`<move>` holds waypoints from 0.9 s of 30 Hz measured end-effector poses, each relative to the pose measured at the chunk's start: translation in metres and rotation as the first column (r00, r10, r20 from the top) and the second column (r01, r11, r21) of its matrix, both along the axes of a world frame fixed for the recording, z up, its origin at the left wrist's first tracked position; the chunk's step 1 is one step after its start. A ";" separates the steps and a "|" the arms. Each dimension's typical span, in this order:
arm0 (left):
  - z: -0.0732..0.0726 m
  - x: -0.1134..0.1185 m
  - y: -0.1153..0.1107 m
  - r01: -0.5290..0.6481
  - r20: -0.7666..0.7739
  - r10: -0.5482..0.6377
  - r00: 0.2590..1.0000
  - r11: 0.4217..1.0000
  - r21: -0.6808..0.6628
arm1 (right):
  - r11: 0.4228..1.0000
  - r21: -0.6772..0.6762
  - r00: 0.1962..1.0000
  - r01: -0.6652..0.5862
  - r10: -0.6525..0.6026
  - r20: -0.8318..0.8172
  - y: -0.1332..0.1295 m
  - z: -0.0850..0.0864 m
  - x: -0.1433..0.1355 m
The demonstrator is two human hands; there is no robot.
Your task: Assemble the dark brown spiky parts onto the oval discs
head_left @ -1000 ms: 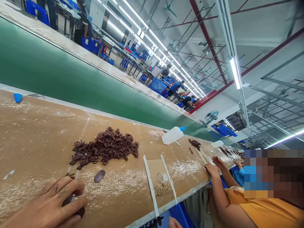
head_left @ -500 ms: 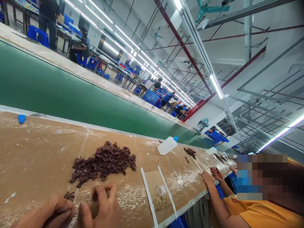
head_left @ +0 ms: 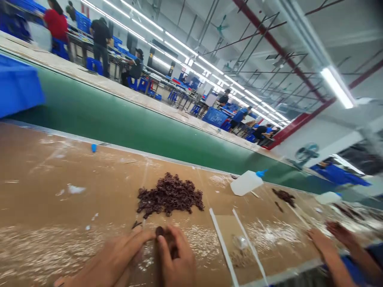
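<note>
Both hands low at frame bottom, fingertips meeting on a small dark brown piece (head_left: 160, 230) lying on the tabletop (head_left: 60, 199). Left hand (head_left: 115, 261) had its fingers stretched forward, tips touching the piece. Right hand (head_left: 176, 261) had fingers curled over it, pinching from the other side; grip partly blurred. Just beyond the fingers sat a pile of dark brown pieces (head_left: 170, 195). Further right lay a white squeeze bottle (head_left: 245, 183) with a blue tip, on its side. Green conveyor belt (head_left: 134, 127) ran behind the tabletop. A co-worker's hands (head_left: 329, 237) rested on the tabletop at far right.
</note>
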State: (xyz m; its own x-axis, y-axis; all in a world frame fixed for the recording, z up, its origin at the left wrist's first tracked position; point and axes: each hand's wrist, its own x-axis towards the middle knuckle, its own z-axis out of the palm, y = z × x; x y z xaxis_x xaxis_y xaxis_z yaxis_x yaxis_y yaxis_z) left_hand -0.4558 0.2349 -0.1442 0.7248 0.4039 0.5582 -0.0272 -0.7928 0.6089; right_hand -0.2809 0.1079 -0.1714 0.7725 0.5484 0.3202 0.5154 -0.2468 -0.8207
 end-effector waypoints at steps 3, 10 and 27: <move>0.025 0.001 0.001 0.024 -0.052 -0.024 0.998 1.000 -0.007 | 0.993 -0.006 0.991 0.115 -0.115 -0.075 -0.005 0.003 0.005; 0.018 0.015 -0.001 0.051 -0.013 -0.054 0.998 0.988 -0.144 | 0.906 -0.170 0.918 0.388 -0.396 -0.012 -0.030 0.031 0.040; 0.017 0.022 0.006 0.000 0.039 0.019 0.999 0.898 -0.440 | 0.843 -0.531 0.995 0.086 -0.094 0.011 0.014 0.061 0.094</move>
State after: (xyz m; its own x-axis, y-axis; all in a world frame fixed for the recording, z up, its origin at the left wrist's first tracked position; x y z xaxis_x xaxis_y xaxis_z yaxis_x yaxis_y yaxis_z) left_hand -0.4343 0.2414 -0.1269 0.7000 0.6215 0.3517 -0.0540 -0.4450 0.8939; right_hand -0.1865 0.1222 -0.1103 0.8291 0.5590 -0.0114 0.4582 -0.6909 -0.5592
